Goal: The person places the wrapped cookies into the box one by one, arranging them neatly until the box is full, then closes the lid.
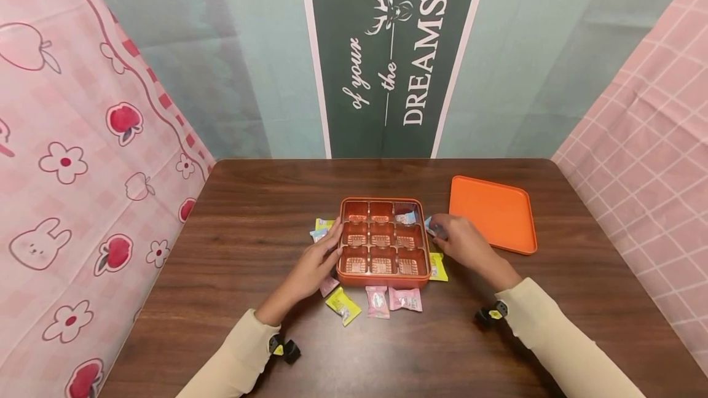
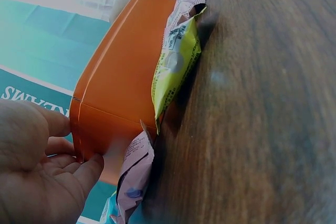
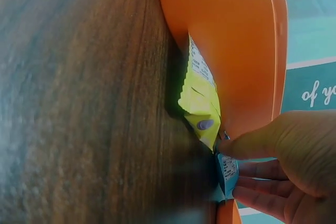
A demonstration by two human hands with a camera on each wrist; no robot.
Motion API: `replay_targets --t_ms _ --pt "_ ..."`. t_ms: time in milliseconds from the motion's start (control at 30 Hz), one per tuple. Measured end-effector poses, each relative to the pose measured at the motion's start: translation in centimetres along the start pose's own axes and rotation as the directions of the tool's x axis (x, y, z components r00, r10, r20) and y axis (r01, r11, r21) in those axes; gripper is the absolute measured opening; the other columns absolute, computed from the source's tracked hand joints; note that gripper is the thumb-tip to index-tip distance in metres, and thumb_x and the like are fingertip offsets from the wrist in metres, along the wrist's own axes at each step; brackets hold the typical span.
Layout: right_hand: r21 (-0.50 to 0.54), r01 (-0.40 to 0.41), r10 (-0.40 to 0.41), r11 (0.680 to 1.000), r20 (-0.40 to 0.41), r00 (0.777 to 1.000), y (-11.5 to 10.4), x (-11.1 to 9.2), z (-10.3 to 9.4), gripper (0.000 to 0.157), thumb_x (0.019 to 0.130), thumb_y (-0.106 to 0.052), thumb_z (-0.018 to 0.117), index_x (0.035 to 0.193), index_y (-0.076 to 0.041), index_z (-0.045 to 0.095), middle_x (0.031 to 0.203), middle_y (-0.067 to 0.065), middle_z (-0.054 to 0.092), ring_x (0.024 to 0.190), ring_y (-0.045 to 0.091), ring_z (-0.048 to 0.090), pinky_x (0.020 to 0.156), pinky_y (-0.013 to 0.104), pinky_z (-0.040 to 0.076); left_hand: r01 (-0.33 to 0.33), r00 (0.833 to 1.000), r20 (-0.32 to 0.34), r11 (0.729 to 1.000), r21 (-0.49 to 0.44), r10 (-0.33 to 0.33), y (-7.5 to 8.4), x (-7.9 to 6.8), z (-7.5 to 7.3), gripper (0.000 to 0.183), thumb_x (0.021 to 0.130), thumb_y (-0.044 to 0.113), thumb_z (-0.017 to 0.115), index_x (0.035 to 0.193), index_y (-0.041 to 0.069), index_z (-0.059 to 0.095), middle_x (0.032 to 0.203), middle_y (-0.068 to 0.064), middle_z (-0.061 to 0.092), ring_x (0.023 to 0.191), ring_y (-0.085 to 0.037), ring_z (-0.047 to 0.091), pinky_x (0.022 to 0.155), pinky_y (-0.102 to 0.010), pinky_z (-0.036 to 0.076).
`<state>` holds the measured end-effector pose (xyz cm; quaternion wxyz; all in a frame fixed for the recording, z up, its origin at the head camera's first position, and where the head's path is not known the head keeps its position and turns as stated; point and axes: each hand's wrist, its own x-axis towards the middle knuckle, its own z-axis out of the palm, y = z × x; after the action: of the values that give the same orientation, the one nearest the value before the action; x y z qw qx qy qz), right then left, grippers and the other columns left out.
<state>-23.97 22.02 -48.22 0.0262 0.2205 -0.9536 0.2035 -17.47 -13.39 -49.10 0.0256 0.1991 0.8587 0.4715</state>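
An orange box (image 1: 383, 281) with a divided inner tray of several square compartments stands mid-table. In its far right compartment lies a blue-wrapped candy (image 1: 405, 218). My left hand (image 1: 316, 266) rests against the box's left side, its fingers touching the wall and rim. Beside the box's right wall, my right hand (image 1: 461, 241) pinches another blue-wrapped candy (image 3: 227, 171) between thumb and fingers. A yellow-wrapped candy (image 3: 202, 100) lies against that wall, just nearer than this hand. Part of the pinched candy is hidden by the fingers.
Along the box's near side lie two pink candies (image 1: 378, 302) and a yellow candy (image 1: 343, 306). Left of the box are another yellow candy (image 1: 323, 224), a blue one and a pink one, partly covered by the left hand. An orange lid (image 1: 492, 214) lies at the far right.
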Motion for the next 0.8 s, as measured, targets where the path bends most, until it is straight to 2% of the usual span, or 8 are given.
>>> replay_targets --t_ms 233,467,800 --pt "-0.085 -0.031 0.027 0.996 -0.048 0.998 0.2 -0.6 0.1 0.051 0.080 -0.018 0.088 0.122 0.003 0.069 0.117 0.021 0.070 0.105 0.034 0.062 0.086 0.052 0.058 -0.010 1.000 0.002 1.000 0.008 0.010 -0.1 0.0 0.0 0.054 0.107 0.014 0.052 0.157 0.004 0.033 0.167 -0.010 0.021 0.151 -0.025 0.025 0.121 -0.046 0.024" --pt "-0.111 -0.090 0.086 0.990 -0.038 0.996 0.5 -0.9 0.1 0.056 0.080 -0.022 0.089 0.125 0.004 0.068 0.109 0.020 0.071 0.089 0.028 0.057 0.075 0.044 0.059 -0.018 1.000 -0.002 1.000 0.015 0.018 -0.2 0.2 0.1 0.054 0.107 0.013 0.052 0.156 0.003 0.033 0.167 -0.012 0.021 0.151 -0.024 0.025 0.121 -0.045 0.024" --pt "-0.132 -0.068 0.063 0.989 -0.041 0.997 0.5 -1.1 0.1 0.053 0.081 -0.021 0.088 0.123 0.005 0.070 0.108 0.021 0.072 0.088 0.029 0.060 0.073 0.045 0.058 -0.015 1.000 -0.003 1.000 0.015 0.015 -0.3 0.2 0.1 0.054 0.107 0.014 0.052 0.156 0.004 0.033 0.167 -0.011 0.022 0.151 -0.024 0.026 0.121 -0.046 0.025"
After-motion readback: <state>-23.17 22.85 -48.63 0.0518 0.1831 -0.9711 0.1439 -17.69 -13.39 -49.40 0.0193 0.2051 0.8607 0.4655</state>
